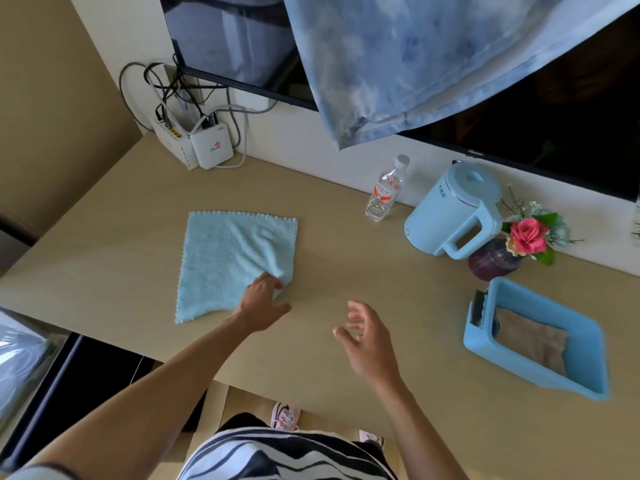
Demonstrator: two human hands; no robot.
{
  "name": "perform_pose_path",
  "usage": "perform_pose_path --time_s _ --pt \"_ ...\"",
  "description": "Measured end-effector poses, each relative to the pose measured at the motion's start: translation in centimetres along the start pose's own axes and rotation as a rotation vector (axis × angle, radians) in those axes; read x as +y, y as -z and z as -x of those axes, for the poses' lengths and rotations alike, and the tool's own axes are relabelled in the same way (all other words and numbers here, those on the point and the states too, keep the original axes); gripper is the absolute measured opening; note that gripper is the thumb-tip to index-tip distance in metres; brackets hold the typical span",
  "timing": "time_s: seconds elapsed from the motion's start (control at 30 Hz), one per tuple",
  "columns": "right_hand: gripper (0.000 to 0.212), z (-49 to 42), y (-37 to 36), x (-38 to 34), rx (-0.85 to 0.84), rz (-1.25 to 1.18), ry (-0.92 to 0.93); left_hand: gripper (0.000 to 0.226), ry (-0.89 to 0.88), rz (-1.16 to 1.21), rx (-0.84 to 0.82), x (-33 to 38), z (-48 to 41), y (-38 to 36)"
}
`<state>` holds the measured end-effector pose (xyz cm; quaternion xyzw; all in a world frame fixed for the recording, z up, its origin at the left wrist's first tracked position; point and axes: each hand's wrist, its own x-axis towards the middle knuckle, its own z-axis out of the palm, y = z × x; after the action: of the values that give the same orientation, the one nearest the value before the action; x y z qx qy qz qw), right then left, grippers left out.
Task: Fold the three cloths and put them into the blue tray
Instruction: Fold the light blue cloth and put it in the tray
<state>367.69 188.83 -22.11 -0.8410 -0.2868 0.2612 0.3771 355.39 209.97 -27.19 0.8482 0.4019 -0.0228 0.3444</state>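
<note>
A light blue cloth (228, 258) lies spread flat on the wooden table (346, 271), left of centre. My left hand (261, 299) pinches its near right corner, which is bunched up. My right hand (367, 337) hovers above the table to the right of the cloth, fingers relaxed and holding nothing. The blue tray (588, 344) sits at the right near the table's front edge. A folded brown cloth (533, 341) lies inside it, and a dark cloth (479, 308) shows at the tray's left end.
At the back stand a water bottle (384, 190), a light blue kettle (453, 213) and a purple vase with flowers (495, 258). Two white router boxes (197, 145) with cables occupy the far left corner. A blue patterned fabric (415, 57) hangs over the TV.
</note>
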Motion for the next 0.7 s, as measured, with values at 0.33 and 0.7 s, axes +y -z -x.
perform_pose_path --time_s 0.33,0.7 --pt "0.073 -2.4 3.5 -4.7 0.007 -0.017 0.185 0.04 -0.428 0.304 0.017 11.6 1.9 9.4" --pt "0.052 -1.9 6.9 -6.3 0.041 -0.133 0.044 0.037 -0.444 0.468 0.014 17.8 3.1 12.3"
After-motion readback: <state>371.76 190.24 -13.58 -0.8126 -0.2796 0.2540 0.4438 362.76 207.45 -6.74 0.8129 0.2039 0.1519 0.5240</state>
